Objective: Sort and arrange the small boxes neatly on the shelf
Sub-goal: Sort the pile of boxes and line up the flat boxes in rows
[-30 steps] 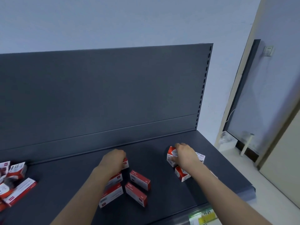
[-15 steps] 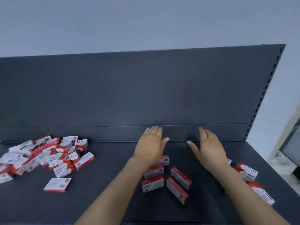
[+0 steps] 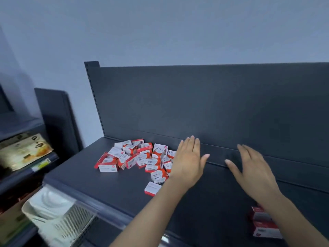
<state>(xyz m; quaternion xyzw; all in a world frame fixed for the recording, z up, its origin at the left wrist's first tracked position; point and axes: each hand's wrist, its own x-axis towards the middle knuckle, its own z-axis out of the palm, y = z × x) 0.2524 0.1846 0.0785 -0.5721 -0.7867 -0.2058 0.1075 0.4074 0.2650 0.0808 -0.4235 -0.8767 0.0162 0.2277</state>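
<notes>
Many small boxes heap on dark shelf below pale wall.

A heap of small red-and-white cardboard boxes lay on the dark metal shelf, just left of the left hand.

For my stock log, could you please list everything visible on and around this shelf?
pile of small boxes: too many to count, red and white, jumbled at the shelf's left rear
lone box: one, white and red, apart in front of the pile
nearer boxes: at least two, red and white, bottom right by the right forearm
shelf: one, dark grey, with back panel
plastic basket: one, white, lower left
packaged goods: blurred, pale, neighbouring shelf at left
left hand: one, open, at the pile's right edge
right hand: one, open, over the shelf
</notes>
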